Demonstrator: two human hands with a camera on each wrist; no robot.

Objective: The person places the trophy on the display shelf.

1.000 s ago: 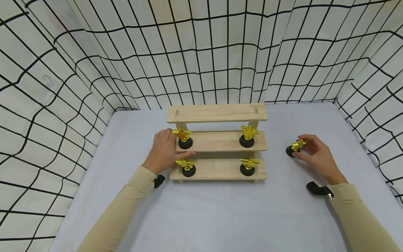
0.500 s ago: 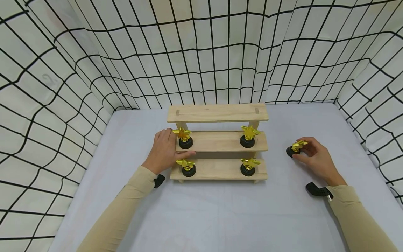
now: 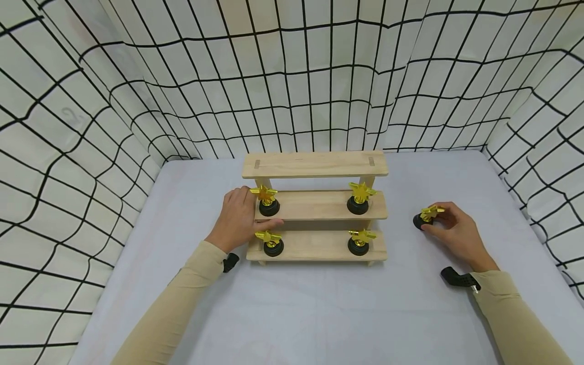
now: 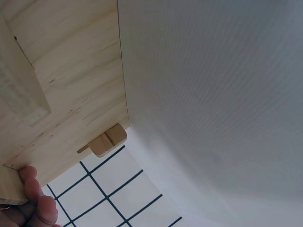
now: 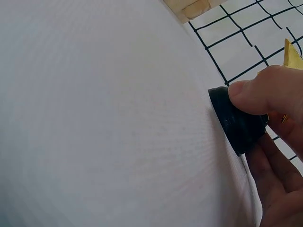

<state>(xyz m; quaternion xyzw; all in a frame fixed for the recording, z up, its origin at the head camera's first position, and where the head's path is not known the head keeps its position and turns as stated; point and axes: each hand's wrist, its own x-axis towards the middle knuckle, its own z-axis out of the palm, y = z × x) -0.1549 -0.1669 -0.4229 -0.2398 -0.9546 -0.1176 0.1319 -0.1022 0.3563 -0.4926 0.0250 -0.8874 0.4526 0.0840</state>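
My right hand pinches a small gold star trophy to the right of the shelf. In the right wrist view, thumb and fingers are on its round black base, close to the cloth. My left hand grips the left side of a three-tier wooden shelf, the thumb lying along the front of the middle tier. Its fingertips show curled round the wood in the left wrist view. Trophies stand on the middle tier at left and right, and on the bottom tier at left and right.
A white cloth covers the table under the shelf. Black netting over white walls encloses the back and both sides. The top tier stands at the back of the shelf, close to the rear netting.
My right hand has shifted slightly toward me and to the left, with the trophy still between its fingers. The left hand and the shelf keep their places.
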